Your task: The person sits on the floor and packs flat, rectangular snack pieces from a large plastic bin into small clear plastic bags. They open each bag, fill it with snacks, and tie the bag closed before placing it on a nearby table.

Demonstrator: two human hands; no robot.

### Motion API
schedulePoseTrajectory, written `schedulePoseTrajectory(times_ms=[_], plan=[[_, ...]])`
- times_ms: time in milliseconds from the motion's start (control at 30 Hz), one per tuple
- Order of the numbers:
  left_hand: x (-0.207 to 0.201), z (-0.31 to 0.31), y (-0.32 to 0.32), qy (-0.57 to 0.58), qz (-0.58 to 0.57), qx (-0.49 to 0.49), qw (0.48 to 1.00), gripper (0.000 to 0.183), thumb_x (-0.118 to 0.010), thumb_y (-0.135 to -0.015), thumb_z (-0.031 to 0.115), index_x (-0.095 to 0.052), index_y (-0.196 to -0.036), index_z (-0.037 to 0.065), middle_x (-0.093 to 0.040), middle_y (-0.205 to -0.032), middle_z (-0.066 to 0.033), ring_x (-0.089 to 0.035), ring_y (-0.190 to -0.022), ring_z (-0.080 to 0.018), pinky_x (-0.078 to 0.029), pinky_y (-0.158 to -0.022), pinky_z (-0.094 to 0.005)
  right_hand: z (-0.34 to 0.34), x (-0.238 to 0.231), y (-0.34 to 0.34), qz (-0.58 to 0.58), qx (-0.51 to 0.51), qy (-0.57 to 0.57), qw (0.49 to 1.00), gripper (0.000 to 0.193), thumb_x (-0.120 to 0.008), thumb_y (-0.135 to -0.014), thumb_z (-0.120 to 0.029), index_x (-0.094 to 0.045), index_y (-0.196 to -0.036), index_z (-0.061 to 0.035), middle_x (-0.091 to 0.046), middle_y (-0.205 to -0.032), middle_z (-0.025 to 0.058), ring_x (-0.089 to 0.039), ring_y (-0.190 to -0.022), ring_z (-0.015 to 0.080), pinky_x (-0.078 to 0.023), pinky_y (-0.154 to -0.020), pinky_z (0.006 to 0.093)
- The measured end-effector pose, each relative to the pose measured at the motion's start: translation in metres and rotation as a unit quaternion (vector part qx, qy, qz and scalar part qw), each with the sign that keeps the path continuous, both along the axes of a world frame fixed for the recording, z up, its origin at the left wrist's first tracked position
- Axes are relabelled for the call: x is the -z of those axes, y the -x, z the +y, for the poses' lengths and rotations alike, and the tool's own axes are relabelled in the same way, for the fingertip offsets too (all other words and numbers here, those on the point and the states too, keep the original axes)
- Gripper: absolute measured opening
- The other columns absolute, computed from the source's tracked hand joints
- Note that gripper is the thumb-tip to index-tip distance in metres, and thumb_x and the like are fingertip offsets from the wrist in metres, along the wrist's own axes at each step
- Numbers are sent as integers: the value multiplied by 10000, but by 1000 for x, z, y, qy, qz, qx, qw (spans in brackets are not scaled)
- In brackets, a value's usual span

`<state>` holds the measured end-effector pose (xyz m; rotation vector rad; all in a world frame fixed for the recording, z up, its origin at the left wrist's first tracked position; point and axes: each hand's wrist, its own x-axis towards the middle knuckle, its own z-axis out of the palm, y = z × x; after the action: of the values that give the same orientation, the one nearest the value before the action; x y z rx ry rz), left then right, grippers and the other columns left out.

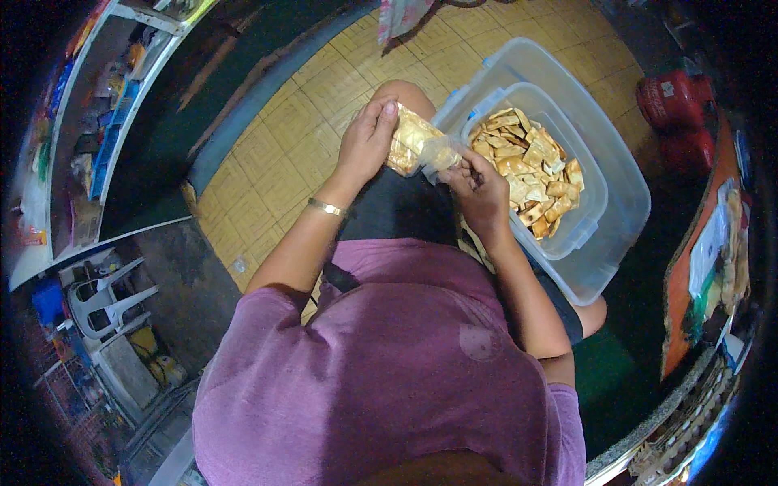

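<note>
While your left hand (369, 138) grips the flat golden oblong (408, 132) by its upper left part, thumb on top, your right hand (482, 194) pinches translucent film (440, 152) between thumb and fingers at the oblong's lower right end (blur hides exactly how the two meet). The oblong is held above your dark shorts (389, 211), near the left edge of the clear bin (628, 194); inside that bin sits a smaller tub (596, 180), with golden-brown pieces (531, 170) heaped along its left edge.
</note>
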<state>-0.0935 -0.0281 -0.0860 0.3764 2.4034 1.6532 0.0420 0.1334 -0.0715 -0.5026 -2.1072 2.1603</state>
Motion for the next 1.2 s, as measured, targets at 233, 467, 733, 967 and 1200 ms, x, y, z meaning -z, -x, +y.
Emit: schedulePoseTrajectory(times_ms=[233,467,733,967,1200], plan=[[0,-5,-1,118,143,46,982,466,-648,-911,334,-585,-1290,71,-636,-1124,-165,-607,-1011,-262,-473,-886,-345,-2,6,10,36,28,-82,996,408,-694,-815,42,-600,-1210,4,-637,-842,26,-583,-729,92,-483,-658,232],[8,-19,2,73,121,76,987,552,-758,-819,285,-582,-1302,84,-647,-1103,-140,-599,-1019,-258,-463,-912,-341,2,-4,19,56,36,-317,946,531,-794,-704,-2,-574,-1185,-57,-624,-1012,91,-612,-849,209,-501,-698,311],[18,-27,17,-6,59,147,987,702,-786,-779,334,-508,-1386,118,-588,-1180,-157,-544,-1128,-293,-427,-977,-361,11,0,38,45,-31,-152,987,641,-788,-708,22,-502,-1274,-73,-586,-1194,116,-589,-1116,273,-512,-895,358],[-1,-29,17,37,94,130,986,818,-761,-799,362,-373,-1463,84,-425,-1394,-243,-446,-1262,-361,-368,-1057,-414,14,0,41,1,-105,122,987,593,-705,-756,126,-519,-1290,-54,-581,-1249,86,-586,-1112,167,-506,-921,292],[-79,-4,-52,122,202,110,966,662,-719,-852,294,-426,-1392,46,-307,-1479,-201,-357,-1350,-375,-328,-1108,-451,4,-4,36,22,-70,111,991,522,-691,-772,126,-554,-1244,-49,-604,-1177,63,-615,-1023,142,-525,-861,270]])
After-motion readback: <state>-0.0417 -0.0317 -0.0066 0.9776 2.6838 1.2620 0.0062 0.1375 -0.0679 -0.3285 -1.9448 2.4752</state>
